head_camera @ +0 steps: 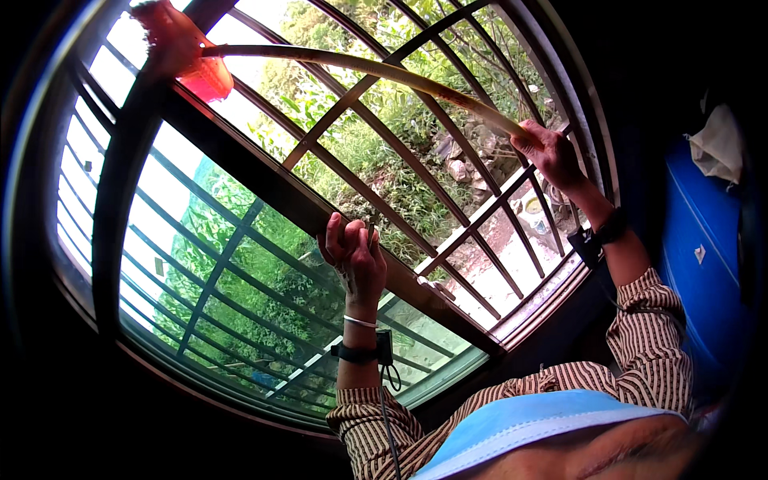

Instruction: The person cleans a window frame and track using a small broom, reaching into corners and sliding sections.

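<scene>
A long, slightly curved pole (pixel 372 69), wooden or bamboo by its look, crosses in front of the window. My right hand (pixel 549 153) is closed round its lower end. At the far end is a red head, possibly a broom's (pixel 195 57), up by the top of the window frame. My left hand (pixel 354 249) grips the edge of the dark sliding window frame (pixel 294 195), fingers curled over it. The green-tinted glass pane (pixel 240 264) lies to the left of that frame. Both wrists wear black straps with small devices and cables.
Dark metal security bars (pixel 384 123) stand outside the window, with plants and rocks beyond. A blue surface (pixel 699 240) is at the right, with a pale cloth (pixel 717 144) near its top. A light blue face mask (pixel 540 420) shows at the bottom.
</scene>
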A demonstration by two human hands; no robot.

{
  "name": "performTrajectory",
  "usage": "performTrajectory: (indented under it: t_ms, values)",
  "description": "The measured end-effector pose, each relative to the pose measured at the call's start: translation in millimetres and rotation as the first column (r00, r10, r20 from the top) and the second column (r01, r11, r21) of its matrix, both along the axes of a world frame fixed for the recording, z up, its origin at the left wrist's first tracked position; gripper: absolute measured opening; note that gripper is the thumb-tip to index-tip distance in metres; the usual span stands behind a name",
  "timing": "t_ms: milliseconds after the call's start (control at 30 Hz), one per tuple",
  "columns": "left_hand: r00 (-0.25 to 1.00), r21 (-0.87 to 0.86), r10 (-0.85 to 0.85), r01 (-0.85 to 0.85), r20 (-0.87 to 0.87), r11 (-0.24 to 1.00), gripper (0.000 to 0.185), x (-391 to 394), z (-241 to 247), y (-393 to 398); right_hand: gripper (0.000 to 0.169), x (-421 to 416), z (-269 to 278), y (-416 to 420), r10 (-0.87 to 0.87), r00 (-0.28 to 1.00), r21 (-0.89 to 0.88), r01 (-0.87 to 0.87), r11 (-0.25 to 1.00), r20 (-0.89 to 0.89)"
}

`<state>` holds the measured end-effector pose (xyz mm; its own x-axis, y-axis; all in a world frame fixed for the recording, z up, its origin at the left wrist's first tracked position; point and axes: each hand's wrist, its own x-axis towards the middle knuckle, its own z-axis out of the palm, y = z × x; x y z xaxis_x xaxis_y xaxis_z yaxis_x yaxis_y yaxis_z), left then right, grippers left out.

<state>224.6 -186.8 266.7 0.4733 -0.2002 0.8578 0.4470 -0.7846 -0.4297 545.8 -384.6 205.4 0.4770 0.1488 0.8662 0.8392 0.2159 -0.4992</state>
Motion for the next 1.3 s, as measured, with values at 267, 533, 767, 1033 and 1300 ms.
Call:
performTrajectory:
  t_ms: [267, 533, 767, 1033, 1300]
  values:
    - [1.000, 0.001, -0.027, 0.027, -0.001, 1.000, 0.006, 4, 2, -6, 0.030, 37, -46, -13, 0.370, 0.879, 0.231, -0.310, 0.922, -0.300]
    - [1.000, -0.014, 0.004, -0.004, 0.007, 1.000, 0.011, 2, -4, -2, 0.033, 27, -46, -30, 0.489, 0.616, 0.442, -0.242, 0.864, -0.618]
    - [1.000, 0.025, -0.019, 0.019, 0.015, 1.000, 0.012, 1, -3, 6, 0.032, 56, -87, -21, -0.147, 0.908, 0.277, 0.269, 0.922, -0.392]
    - [0.999, -0.014, -0.036, 0.036, 0.018, 0.999, 0.012, 0, -6, 3, 0.037, 82, -84, -36, -0.106, 0.941, 0.358, 0.224, 0.907, -0.321]
    - [1.000, -0.021, -0.014, 0.014, 0.017, 1.000, 0.011, 8, -3, -4, 0.041, 46, -38, -4, -0.094, 0.971, 0.306, 0.160, 0.938, -0.218]
